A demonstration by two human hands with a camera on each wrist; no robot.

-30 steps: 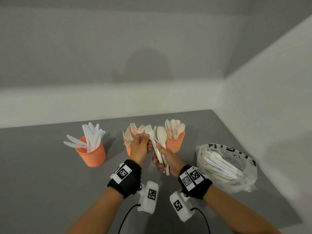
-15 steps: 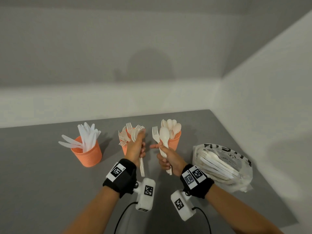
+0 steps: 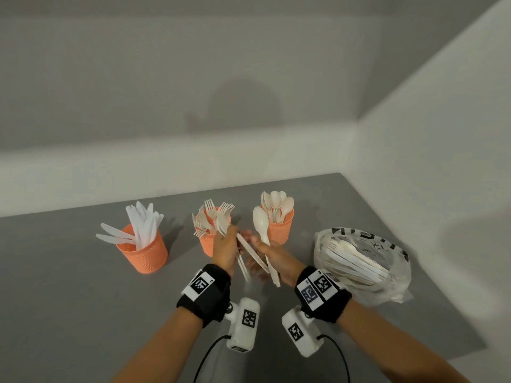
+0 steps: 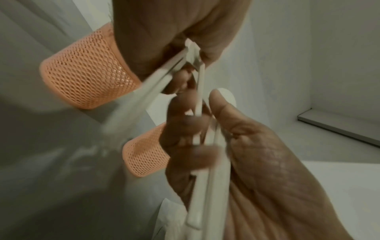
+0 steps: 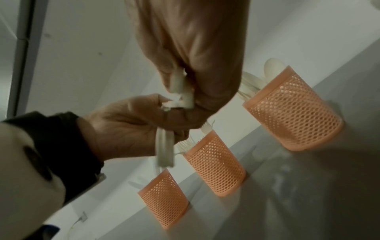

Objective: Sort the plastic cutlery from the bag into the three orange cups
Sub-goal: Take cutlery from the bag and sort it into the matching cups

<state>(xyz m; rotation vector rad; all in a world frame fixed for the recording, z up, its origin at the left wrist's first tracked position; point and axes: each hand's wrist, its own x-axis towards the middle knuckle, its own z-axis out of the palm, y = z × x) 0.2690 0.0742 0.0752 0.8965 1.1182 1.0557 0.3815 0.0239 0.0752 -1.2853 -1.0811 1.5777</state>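
Three orange mesh cups stand in a row: the knife cup (image 3: 143, 254), the fork cup (image 3: 206, 246) and the spoon cup (image 3: 282, 230). My left hand (image 3: 224, 248) grips a few white forks (image 3: 222, 226) in front of the fork cup, heads up. My right hand (image 3: 273, 257) holds a white spoon (image 3: 260, 223) upright, just right of the left hand. The hands touch, and a fork handle (image 3: 253, 254) slants across between them. In the left wrist view my left hand (image 4: 236, 154) has its fingers curled round white handles (image 4: 207, 162). The right wrist view shows my right hand (image 5: 205, 56) meeting the left.
A clear plastic bag (image 3: 396, 283) with more white cutlery lies on the grey table (image 3: 69, 299) to the right of my right wrist. White walls close the table at the back and right. In the right wrist view the cup row runs from the spoon cup (image 5: 294, 113) outward.
The hands, apart half a second ago, have come together again. The fork that stood beside the spoon in my right hand now sits with the forks in my left.
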